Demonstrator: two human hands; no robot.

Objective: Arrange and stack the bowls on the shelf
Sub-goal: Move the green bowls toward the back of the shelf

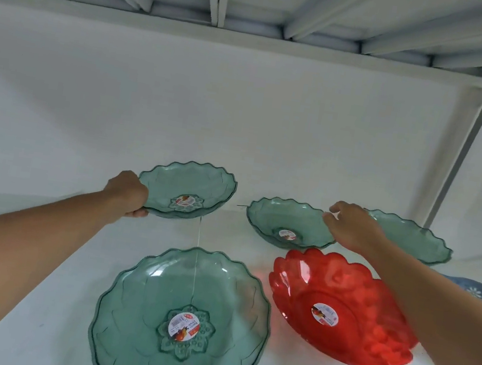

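Note:
Several scalloped translucent bowls sit on a white shelf. My left hand grips the left rim of the far-left green bowl, which is tilted and lifted off the shelf. My right hand hovers with fingers apart over the right rim of the middle green bowl. Behind that hand lies a third green bowl, partly hidden. A large green bowl rests at the front. To its right lies a red bowl, partly covered by my right forearm.
A white back wall closes the shelf, and the ribbed underside of the upper shelf hangs overhead. A grey metal post stands at the right. A blue patterned dish peeks out at the far right edge.

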